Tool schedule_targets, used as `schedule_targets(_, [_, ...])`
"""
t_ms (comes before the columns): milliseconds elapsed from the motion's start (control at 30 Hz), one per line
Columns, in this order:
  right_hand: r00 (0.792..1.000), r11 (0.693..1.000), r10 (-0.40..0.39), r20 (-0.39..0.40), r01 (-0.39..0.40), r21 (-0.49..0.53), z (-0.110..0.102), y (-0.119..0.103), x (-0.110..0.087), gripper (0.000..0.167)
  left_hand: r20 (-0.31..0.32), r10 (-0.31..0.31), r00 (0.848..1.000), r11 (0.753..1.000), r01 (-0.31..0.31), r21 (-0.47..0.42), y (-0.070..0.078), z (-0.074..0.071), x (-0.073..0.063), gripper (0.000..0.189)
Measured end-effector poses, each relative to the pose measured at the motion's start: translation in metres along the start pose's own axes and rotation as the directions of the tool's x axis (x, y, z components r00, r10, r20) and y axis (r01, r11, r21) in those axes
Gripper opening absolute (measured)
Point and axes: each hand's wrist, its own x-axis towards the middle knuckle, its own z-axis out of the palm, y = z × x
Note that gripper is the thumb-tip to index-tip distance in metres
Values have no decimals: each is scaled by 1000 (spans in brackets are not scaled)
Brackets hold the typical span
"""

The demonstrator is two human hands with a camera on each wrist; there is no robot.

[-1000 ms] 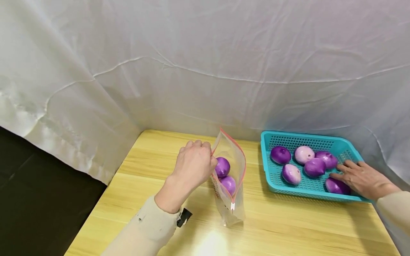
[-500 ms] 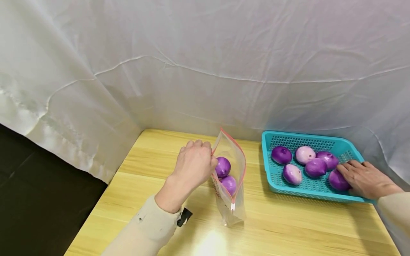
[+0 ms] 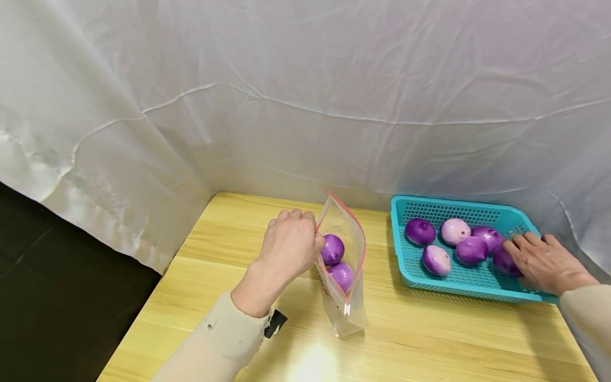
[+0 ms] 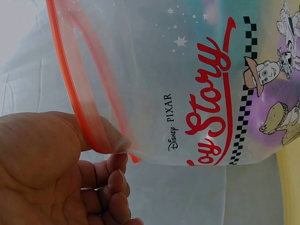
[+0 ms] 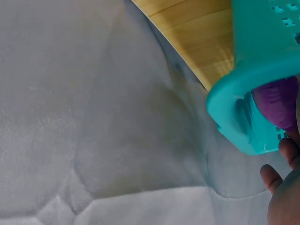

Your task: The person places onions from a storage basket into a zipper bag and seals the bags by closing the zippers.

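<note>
A clear zip bag (image 3: 353, 254) with a red-edged mouth stands on the table, two purple onions (image 3: 332, 249) inside it. My left hand (image 3: 292, 239) pinches the bag's mouth at its left side, thumb inside the rim in the left wrist view. Red lettering and cartoon figures cover the bag (image 4: 159, 65) there. Over at the right, my right hand (image 3: 546, 265) reaches into the turquoise basket (image 3: 458, 291), its fingers round a purple onion (image 3: 505, 262) at the near right end. The hand hides part of that onion; in the right wrist view the onion (image 5: 276, 104) shows past the rim.
Several more onions (image 3: 471, 251) lie in the basket left of the right hand. A white zip slider (image 3: 347, 309) hangs at the bag's near corner. Pale cloth (image 3: 305, 154) rises behind the wooden table (image 3: 210, 276), whose left edge borders a dark area.
My right hand has moved over the near right onion and closed round it, shifting it slightly. My left hand and the bag have stayed in place.
</note>
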Motion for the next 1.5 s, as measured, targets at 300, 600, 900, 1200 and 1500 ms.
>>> schedule_targets(300, [997,997,57,58,-54,-49,-17,2,8,87,3,-6,1000,1000,6,-24,-1,0,2,18])
schedule_targets(600, [997,996,75,36,-73,-52,-28,7,12,84,-16,5,1000,1000,-5,-23,-2,0,2,21])
schedule_targets(900, [994,993,38,-104,-49,-109,-34,8,21,78,-4,-6,1000,999,6,-33,-2,0,2,18])
schedule_targets(1200, [988,991,37,-151,-56,-121,-46,11,31,73,-16,-4,1000,1000,3,-29,-3,0,2,20])
schedule_targets(1500, [976,996,4,-219,-25,-91,-67,11,47,70,-19,-2,1000,999,2,-34,-4,0,1,20])
